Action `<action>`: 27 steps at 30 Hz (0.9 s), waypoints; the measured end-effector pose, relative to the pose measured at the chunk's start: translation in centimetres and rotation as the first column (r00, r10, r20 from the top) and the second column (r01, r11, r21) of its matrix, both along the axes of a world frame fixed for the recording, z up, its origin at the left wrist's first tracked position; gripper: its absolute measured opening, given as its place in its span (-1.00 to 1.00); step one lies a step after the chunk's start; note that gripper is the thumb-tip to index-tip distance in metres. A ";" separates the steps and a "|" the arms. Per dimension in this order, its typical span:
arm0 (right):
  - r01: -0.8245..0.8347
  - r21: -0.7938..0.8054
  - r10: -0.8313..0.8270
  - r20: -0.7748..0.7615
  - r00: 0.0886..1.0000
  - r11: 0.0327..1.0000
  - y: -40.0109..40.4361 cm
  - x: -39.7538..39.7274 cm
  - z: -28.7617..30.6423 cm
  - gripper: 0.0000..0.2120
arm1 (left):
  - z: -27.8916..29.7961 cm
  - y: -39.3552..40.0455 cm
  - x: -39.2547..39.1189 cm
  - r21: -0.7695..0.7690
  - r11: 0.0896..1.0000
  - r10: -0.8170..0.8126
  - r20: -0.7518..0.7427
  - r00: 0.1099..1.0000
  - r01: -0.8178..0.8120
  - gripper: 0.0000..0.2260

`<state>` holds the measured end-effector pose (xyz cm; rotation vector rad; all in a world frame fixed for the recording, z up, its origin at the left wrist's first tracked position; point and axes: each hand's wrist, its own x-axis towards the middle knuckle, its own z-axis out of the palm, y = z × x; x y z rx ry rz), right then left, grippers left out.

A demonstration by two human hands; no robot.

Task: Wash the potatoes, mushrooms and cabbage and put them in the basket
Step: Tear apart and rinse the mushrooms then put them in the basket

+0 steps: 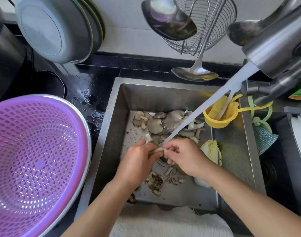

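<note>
A mushroom piece (155,150) is being rinsed under the water stream (197,115) mid-sink, pinched between the left hand (137,157) and right hand (184,155). More mushrooms (165,122) lie toward the sink's (231,151) far wall, cabbage (212,151) toward its right. Next, I judge: lift it over the sink's left edge into the basket (35,151) on the desk (88,93); that path looks open.

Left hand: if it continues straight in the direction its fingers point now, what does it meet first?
Probably the right hand: the left hand points right, both pinching one mushroom piece under the water; depth unclear.
</note>
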<state>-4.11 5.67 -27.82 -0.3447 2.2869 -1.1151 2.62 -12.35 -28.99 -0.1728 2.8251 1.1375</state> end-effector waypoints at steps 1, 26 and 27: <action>-0.017 0.005 0.017 -0.004 1.000 1.000 -0.1 0.0 0.2 -0.90 | 0.0 0.0 0.1 -0.020 1.000 -0.009 -0.018 1.000 0.008 -0.79; 0.094 0.218 -0.162 0.318 0.934 0.971 1.1 2.6 -3.6 -0.76 | 0.0 2.1 -1.0 0.690 0.539 0.172 0.472 0.865 -0.483 -0.88; 0.011 0.296 -0.103 0.297 0.949 0.955 1.4 2.7 -4.0 -0.64 | -0.1 2.3 -1.2 0.709 0.513 0.144 0.485 0.863 -0.484 -0.91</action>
